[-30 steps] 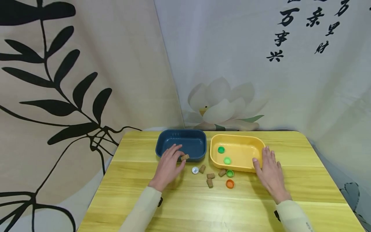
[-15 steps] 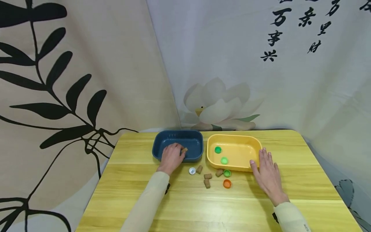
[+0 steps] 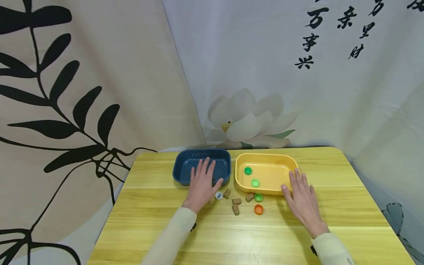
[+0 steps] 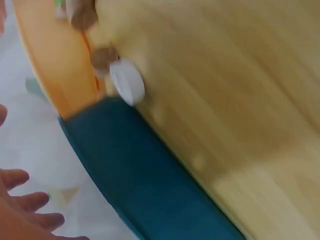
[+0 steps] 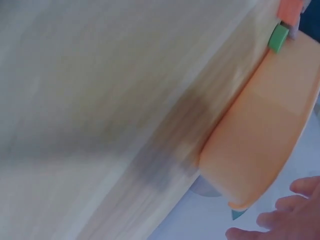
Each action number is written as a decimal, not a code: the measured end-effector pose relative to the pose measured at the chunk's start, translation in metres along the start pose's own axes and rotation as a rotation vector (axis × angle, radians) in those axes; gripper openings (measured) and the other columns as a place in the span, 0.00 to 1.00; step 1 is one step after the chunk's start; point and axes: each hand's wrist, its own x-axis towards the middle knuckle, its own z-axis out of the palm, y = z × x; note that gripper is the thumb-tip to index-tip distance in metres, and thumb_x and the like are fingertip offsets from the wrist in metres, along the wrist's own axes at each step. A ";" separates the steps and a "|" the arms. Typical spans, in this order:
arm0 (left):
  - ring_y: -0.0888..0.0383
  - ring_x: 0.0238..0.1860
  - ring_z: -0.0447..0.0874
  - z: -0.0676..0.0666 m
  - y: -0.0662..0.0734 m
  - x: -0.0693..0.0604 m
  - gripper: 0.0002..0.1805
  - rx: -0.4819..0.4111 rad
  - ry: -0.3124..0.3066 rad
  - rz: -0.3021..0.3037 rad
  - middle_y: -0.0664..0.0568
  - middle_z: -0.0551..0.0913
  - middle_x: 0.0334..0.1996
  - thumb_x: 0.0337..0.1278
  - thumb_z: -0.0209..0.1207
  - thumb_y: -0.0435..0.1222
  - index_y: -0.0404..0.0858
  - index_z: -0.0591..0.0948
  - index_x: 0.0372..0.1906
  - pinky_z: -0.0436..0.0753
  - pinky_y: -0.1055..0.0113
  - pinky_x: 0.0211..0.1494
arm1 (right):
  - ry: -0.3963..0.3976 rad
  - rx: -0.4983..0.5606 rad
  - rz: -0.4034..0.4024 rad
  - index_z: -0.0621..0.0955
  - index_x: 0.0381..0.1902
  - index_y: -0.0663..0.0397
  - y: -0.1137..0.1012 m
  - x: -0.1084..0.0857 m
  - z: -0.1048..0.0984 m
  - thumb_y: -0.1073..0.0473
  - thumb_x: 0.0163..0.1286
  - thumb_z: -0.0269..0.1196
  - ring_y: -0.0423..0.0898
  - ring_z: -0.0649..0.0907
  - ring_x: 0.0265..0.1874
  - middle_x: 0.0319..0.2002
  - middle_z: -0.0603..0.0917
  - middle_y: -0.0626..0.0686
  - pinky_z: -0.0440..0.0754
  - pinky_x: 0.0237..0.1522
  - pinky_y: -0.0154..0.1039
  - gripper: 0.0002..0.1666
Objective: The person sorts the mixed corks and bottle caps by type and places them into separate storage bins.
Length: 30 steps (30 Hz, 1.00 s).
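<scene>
My left hand point(image 3: 200, 186) reaches over the front rim of the blue tray point(image 3: 179, 165), its fingers spread and straight, nothing in them. No cork shows inside the tray; the hand covers part of it. At the right end of the yellow tray point(image 3: 275, 171), my right hand point(image 3: 304, 200) lies flat with straight fingers against the rim. Two green bottle caps point(image 3: 248, 170) are inside that tray. In front of the trays are a white cap point(image 3: 219, 195), several corks point(image 3: 236, 201), another green cap point(image 3: 258, 198) and an orange cap point(image 3: 258, 209).
Both trays stand side by side near the back edge of the wooden table point(image 3: 265, 239). Behind it hangs a printed cloth point(image 3: 149, 73) with leaves, a flower and writing. In the left wrist view, the white cap point(image 4: 127, 82) stands near the blue tray's corner.
My left hand carried a cork into the blue tray, let it go, and its fingers have since spread and lifted. The right hand stays at the yellow tray. The view has shifted slightly.
</scene>
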 end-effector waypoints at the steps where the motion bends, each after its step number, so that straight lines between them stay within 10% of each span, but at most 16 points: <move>1: 0.39 0.80 0.53 0.001 0.007 -0.002 0.42 0.009 -0.007 0.032 0.43 0.58 0.81 0.70 0.58 0.59 0.43 0.65 0.80 0.59 0.32 0.75 | -0.001 -0.011 -0.005 0.54 0.82 0.63 -0.002 -0.001 0.000 0.40 0.84 0.45 0.71 0.50 0.79 0.82 0.48 0.66 0.53 0.68 0.79 0.43; 10: 0.40 0.82 0.48 0.020 0.047 -0.011 0.47 0.130 -0.107 0.200 0.47 0.52 0.83 0.69 0.51 0.66 0.45 0.58 0.83 0.56 0.31 0.76 | -0.025 -0.084 -0.088 0.59 0.82 0.58 -0.026 -0.020 0.000 0.37 0.81 0.52 0.68 0.54 0.79 0.82 0.52 0.62 0.56 0.69 0.76 0.44; 30: 0.42 0.82 0.49 0.044 0.051 -0.012 0.46 0.212 -0.165 0.221 0.54 0.52 0.83 0.70 0.46 0.69 0.51 0.57 0.84 0.54 0.25 0.72 | -0.035 -0.176 -0.278 0.80 0.67 0.57 -0.070 -0.049 0.029 0.38 0.72 0.65 0.65 0.77 0.66 0.65 0.81 0.60 0.76 0.62 0.66 0.36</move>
